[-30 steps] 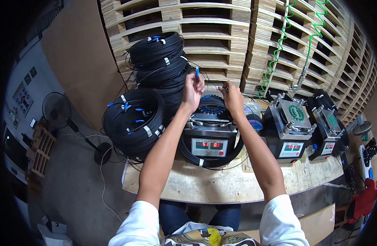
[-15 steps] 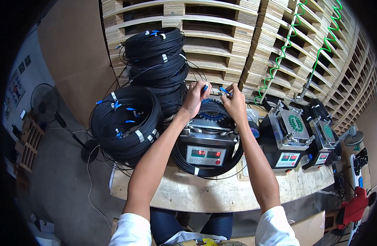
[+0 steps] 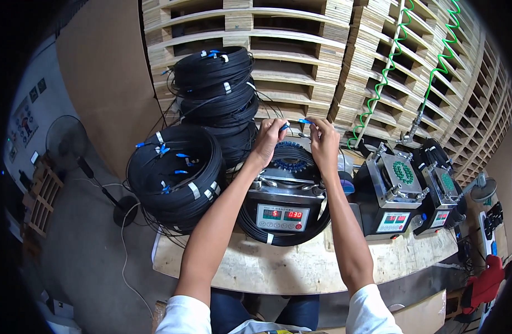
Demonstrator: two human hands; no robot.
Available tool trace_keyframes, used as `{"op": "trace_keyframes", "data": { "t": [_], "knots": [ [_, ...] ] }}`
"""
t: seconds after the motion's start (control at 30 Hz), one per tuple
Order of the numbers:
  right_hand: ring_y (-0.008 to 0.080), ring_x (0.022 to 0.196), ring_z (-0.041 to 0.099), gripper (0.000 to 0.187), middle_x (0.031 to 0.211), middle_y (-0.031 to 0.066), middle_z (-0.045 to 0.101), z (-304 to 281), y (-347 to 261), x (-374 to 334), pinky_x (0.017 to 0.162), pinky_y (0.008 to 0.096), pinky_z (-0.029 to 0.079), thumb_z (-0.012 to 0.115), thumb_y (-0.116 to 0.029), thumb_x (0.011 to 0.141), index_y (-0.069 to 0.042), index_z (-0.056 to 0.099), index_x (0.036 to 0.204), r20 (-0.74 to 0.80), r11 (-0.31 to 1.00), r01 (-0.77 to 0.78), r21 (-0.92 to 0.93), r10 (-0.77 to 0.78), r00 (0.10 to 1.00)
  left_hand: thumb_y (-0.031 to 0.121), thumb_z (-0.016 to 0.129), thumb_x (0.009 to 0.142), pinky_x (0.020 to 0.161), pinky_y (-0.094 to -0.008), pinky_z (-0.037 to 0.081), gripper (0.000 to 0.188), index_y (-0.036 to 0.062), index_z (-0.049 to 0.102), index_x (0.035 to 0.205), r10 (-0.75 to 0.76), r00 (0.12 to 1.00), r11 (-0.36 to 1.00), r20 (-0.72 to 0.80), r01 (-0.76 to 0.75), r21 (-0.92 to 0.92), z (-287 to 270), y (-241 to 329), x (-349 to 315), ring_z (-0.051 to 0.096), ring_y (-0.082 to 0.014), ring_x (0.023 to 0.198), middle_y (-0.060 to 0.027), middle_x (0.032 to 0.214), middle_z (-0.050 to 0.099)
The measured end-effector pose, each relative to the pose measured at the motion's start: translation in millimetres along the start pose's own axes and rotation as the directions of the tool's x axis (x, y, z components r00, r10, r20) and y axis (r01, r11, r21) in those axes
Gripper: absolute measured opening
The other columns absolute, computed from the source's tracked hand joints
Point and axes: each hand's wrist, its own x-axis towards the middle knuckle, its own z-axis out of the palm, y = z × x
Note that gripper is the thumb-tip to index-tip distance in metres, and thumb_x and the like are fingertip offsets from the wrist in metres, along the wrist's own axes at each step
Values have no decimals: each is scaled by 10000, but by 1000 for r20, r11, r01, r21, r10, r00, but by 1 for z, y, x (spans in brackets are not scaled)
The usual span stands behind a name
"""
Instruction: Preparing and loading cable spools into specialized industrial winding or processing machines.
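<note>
Both hands are raised over the far side of a black polishing machine (image 3: 284,196) with a metal top and a lit red display. My left hand (image 3: 267,146) is closed on a small blue fiber-optic connector (image 3: 285,127). Opposite it, my right hand (image 3: 324,146) pinches another blue connector (image 3: 304,121), its end sticking out to the left. A small gap separates the two connectors. Below the hands, a ring of blue connectors (image 3: 290,165) sits on the machine's top. A coil of black cable (image 3: 257,235) loops round the machine's body.
At left stand a wide stack of black cable coils (image 3: 175,161) with blue ends and a taller stack (image 3: 214,83) behind. Two similar machines (image 3: 385,192) (image 3: 438,192) with green rings are at right on the wooden table (image 3: 256,273). Wooden pallets (image 3: 289,39) rise behind.
Both hands have come slightly lower over the machine. The right-hand connector now points more plainly leftward. The machine's display reading has changed, and the whole view has shifted a little.
</note>
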Motion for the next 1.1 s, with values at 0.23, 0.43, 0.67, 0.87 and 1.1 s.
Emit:
{"op": "trace_keyframes", "data": {
  "t": [0.23,0.43,0.67,0.87,1.1],
  "knots": [
    [57,566,392,268,632,-3,511,-9,20,-4,542,219,292,448,-138,936,-34,553,712,158,713,-410,569,395,905,233,436,984,541,-283,221,450,90,365,563,-7,1000,999,-10,6,-31,12,5,-2,267,-88,543,8,567,329],
    [74,532,359,320,592,-5,444,-4,23,-5,502,245,277,400,-141,936,-34,514,657,183,594,-359,720,336,924,213,426,989,539,-292,230,454,89,349,559,1,1000,999,25,0,-38,5,6,-1,277,-98,543,0,556,304],
    [76,546,355,301,610,-3,440,-8,17,-4,511,243,274,393,-154,944,-39,503,688,202,622,-383,683,344,917,215,425,989,535,-290,241,459,89,362,553,-10,999,1000,36,11,-27,7,5,-1,280,-101,536,-2,549,307],
    [75,551,356,310,615,-4,447,-9,19,-7,517,243,275,397,-165,952,-46,506,687,196,625,-395,674,364,911,267,449,975,521,-262,254,438,87,423,577,-46,999,999,-17,46,-10,12,8,-3,305,-72,537,22,548,336],
    [68,585,419,264,654,5,515,-10,14,-2,541,238,316,459,-114,896,26,679,851,164,709,-421,566,404,900,214,406,991,515,-211,287,400,-59,664,1127,7,999,997,-31,-9,-72,9,14,0,338,-40,555,53,640,376]
  ]
}}
